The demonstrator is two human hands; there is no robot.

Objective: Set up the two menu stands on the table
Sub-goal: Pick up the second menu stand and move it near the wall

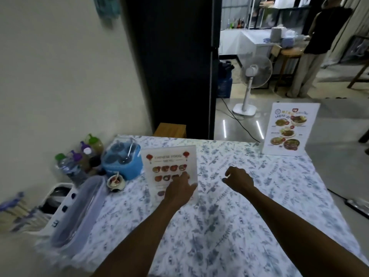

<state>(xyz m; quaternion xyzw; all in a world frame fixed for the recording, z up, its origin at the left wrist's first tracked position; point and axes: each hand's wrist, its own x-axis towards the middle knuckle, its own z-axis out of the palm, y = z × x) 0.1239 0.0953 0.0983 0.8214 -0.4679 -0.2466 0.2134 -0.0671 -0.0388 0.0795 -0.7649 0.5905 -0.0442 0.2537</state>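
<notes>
Two menu stands are upright on the table (pixel 229 226), which has a blue floral cloth. The Chinese food menu stand (pixel 169 164) is left of centre, facing me. My left hand (pixel 178 191) is in front of its lower right part, fingers touching the face and the right edge; whether it grips is unclear. The second menu stand (pixel 290 129), with dish photos, is at the far right corner. My right hand (pixel 239 179) hovers over the cloth to the right of the first stand, fingers loosely curled, holding nothing.
Along the table's left edge are sauce bottles (pixel 85 154), a blue condiment caddy (pixel 122 158), a small cup (pixel 115 181), a clear lidded box (pixel 79 210) and a white rack (pixel 58 198). Beyond the table stand a fan (pixel 253 76), a wooden stool (pixel 170 129) and a person (pixel 317 47).
</notes>
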